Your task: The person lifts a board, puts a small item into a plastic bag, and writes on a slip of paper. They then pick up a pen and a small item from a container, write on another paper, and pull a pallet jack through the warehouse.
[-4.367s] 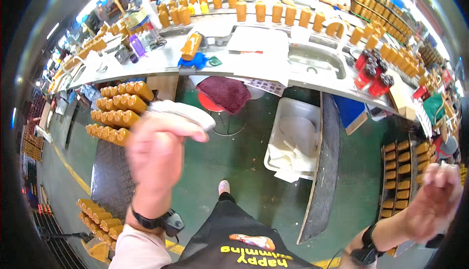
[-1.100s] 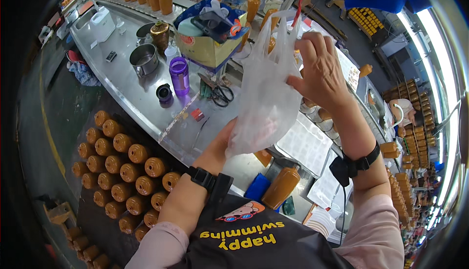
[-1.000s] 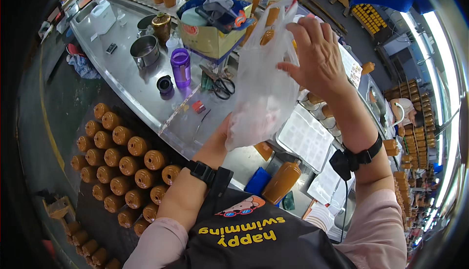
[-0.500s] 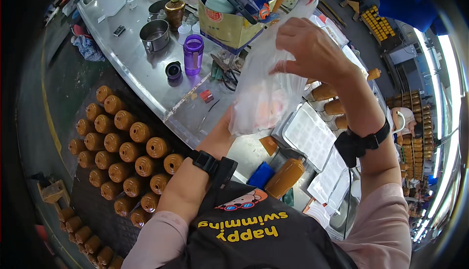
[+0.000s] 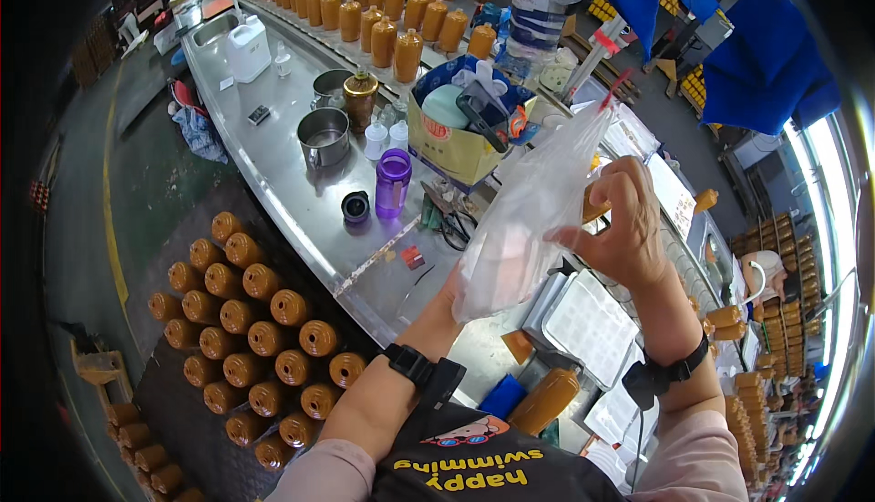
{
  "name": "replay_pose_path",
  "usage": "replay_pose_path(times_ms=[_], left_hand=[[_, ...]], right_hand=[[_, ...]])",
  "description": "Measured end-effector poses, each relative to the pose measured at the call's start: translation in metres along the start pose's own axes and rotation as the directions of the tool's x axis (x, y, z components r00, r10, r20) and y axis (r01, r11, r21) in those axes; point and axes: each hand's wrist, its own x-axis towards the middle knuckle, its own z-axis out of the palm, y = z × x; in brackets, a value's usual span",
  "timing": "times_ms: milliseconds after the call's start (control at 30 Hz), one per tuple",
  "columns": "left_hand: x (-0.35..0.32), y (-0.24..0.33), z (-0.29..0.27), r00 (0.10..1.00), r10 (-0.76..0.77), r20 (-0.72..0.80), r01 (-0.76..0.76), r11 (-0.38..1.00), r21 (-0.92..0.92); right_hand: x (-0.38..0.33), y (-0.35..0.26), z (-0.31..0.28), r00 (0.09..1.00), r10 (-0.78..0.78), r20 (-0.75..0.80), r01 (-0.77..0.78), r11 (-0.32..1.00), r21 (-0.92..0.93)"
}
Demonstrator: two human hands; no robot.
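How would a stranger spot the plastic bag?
Find the long metal counter and the open box on it. Just right of it is the plastic bag, by the right hand. Unlike the box, it is whitish film, the left hand showing through.

The left hand (image 5: 503,261) shows through the translucent bag (image 5: 551,169); whether it is inside or behind cannot be determined. The right hand (image 5: 624,229) is positioned at the bag's right side, fingers curled, thumb set apart and directed toward the bag. On the bench (image 5: 314,201), the black cap (image 5: 355,207) stands beside the purple bottle (image 5: 393,185). The box (image 5: 456,142) is located behind the bottle. Nearer the person, a brown bottle (image 5: 545,400) lies beside a blue cloth (image 5: 503,396).
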Motion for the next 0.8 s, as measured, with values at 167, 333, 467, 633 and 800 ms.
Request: replay_pose_path(times_ms=[167,333,467,633,800], left_hand=[[0.013,0.005,0.018,0.948,-0.304,0.091,0.311,0.835,-0.454],[0.018,0.001,0.023,0.932,-0.338,0.133,0.358,0.793,-0.492],[0.019,-0.012,0.022,0.925,-0.352,0.141,0.374,0.787,-0.490],[0.015,-0.027,0.008,0.934,-0.339,0.115,0.352,0.820,-0.452],[0.013,-0.032,0.005,0.949,-0.296,0.110,0.315,0.865,-0.391]], right_hand=[[-0.001,0.012,-0.011,0.982,-0.169,0.079,0.166,0.985,0.048],[-0.010,0.018,-0.023,0.977,-0.097,0.190,0.100,0.995,-0.007],[-0.023,0.026,-0.016,0.940,-0.301,0.160,0.302,0.953,0.022],[-0.035,0.024,0.005,0.755,-0.252,0.606,0.257,0.963,0.080],[-0.036,0.045,0.041,0.457,0.058,0.888,-0.085,0.996,-0.021]])
